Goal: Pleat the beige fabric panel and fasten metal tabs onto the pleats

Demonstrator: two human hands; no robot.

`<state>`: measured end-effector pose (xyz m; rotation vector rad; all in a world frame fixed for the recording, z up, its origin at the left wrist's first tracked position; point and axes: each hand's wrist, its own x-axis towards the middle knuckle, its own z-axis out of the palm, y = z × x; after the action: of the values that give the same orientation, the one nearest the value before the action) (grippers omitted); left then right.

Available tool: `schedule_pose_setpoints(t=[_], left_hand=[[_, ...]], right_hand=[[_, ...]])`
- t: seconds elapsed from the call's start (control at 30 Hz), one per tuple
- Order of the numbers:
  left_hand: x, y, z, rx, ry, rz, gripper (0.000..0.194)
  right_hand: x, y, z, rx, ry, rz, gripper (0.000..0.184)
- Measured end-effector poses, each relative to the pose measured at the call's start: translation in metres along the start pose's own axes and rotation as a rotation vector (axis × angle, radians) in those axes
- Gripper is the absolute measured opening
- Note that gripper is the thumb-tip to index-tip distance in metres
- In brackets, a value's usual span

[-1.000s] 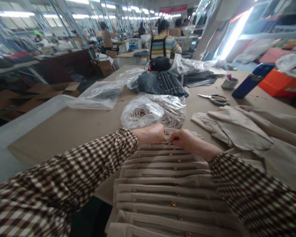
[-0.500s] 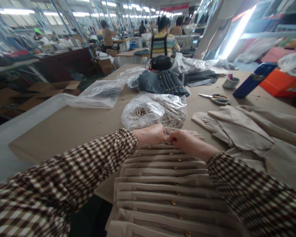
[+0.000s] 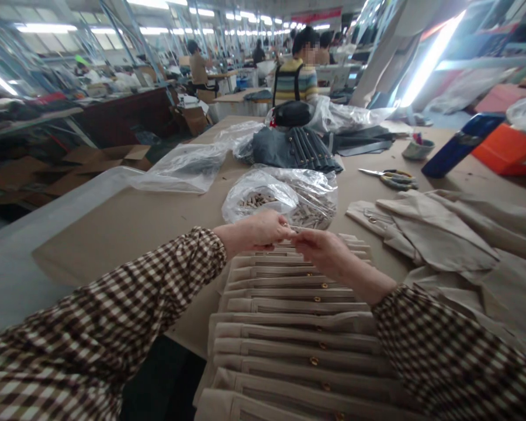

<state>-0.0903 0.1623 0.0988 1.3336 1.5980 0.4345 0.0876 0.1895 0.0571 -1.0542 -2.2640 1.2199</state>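
Observation:
A row of overlapped beige fabric pieces (image 3: 289, 333), with zips and gold-coloured zip sliders (image 3: 314, 361), runs from near my body toward the far side of the table. Above its far end, my left hand (image 3: 259, 230) and my right hand (image 3: 324, 250) meet with fingertips pinched together. Whatever lies between the fingers is too small and hidden to name. Just beyond the hands sits a clear plastic bag (image 3: 319, 190), its mouth spread, full of small beige pieces (image 3: 256, 200).
Loose beige fabric (image 3: 438, 228) lies on the right, with scissors (image 3: 392, 177), a small cup (image 3: 418, 149) and a blue upright object (image 3: 460, 143) behind it. Dark zipped pieces (image 3: 293, 149) and plastic film (image 3: 179, 166) occupy the far side. People work farther back.
Both hands have lifted slightly off the far end of the row, and the left has turned with its fingers pointing right. The view has shifted a little to the left.

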Motion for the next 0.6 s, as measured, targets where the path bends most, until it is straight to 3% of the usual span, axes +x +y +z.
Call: schedule_pose_setpoints(t=[0.07,0.13,0.23,0.33,0.47,0.6], left_hand=[[-0.004,0.007,-0.001,-0.168,-0.047,0.029,0.019],[-0.007,0.014,0.0,-0.317,-0.104,0.088,0.021],[-0.012,0.021,0.006,-0.475,-0.113,0.139,0.021],[-0.013,0.02,0.01,-0.569,-0.042,0.155,0.02],[-0.011,0.011,0.011,-0.619,0.031,0.116,0.023],[-0.01,0.002,0.02,-0.567,-0.088,0.009,0.02]], right_hand=[[-0.004,-0.008,0.011,0.362,-0.14,0.112,0.012],[-0.007,-0.012,0.02,0.684,-0.241,0.187,0.024],[-0.011,-0.013,0.022,0.919,-0.327,0.233,0.037],[-0.012,-0.007,0.012,0.76,-0.253,0.191,0.034],[-0.012,0.008,-0.009,0.375,0.062,0.069,0.024],[-0.021,0.013,-0.024,0.081,0.26,-0.063,0.023]])
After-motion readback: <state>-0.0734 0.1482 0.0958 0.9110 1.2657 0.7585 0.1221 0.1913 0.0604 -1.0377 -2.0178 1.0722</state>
